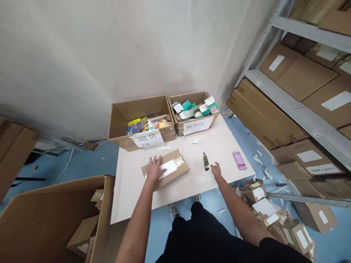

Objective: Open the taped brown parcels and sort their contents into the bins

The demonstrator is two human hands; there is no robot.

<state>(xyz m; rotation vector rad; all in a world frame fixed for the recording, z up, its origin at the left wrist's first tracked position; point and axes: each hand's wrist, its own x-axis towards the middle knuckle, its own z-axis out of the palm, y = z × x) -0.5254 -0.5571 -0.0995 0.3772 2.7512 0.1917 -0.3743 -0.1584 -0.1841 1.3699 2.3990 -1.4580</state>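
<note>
My left hand [154, 168] lies with spread fingers on the left part of a flat cardboard box [179, 168], which rests on the white table [131, 199]. The box bears a white label [168, 169] and shiny clear tape. Just right of a black and yellow utility knife [205, 161], my right hand [216, 169] hovers low with its fingers partly stretched out and nothing in them. The knife lies on the tabletop, apart from the hand. To the right of that hand is a pink, blurred-out item [240, 160].
An open carton [137, 106] with books and an open carton [189, 128] of small boxes stand along the table's back, both with paper signs. A large carton [105, 204] is at left. Shelves [290, 109] of boxes and piled parcels [264, 208] are at right.
</note>
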